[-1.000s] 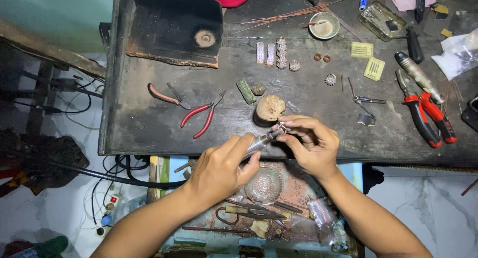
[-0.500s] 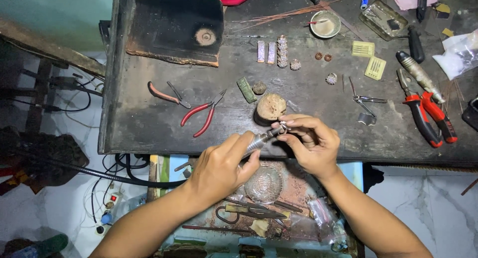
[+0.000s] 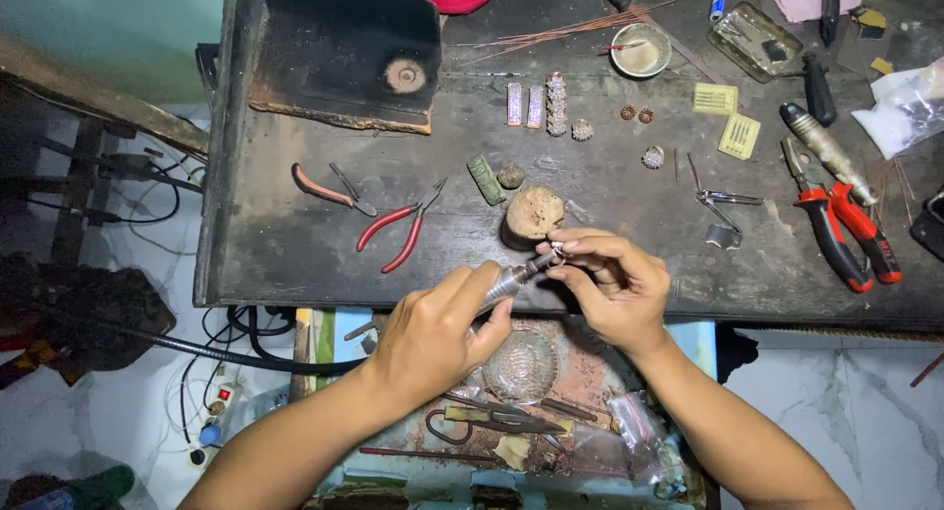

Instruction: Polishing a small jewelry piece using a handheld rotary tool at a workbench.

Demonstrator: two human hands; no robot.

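Note:
My left hand [image 3: 438, 328] grips a slim metal rotary handpiece [image 3: 518, 277], its tip pointing up and right. The tip meets a small silvery jewellery piece [image 3: 558, 247] pinched between the thumb and fingers of my right hand [image 3: 610, 284]. Both hands hover at the near edge of a dark, worn workbench [image 3: 295, 244]. A round wooden peg block [image 3: 532, 215] stands just beyond the fingertips.
Red-handled pliers [image 3: 398, 227] and another pair [image 3: 329, 187] lie to the left, bigger red pliers [image 3: 848, 230] on the right. Small metal bars and beads [image 3: 547, 105], tweezers [image 3: 723, 205], a small bowl [image 3: 640, 50] and a charred block [image 3: 344, 53] sit farther back. An open drawer [image 3: 551, 421] with scraps lies below.

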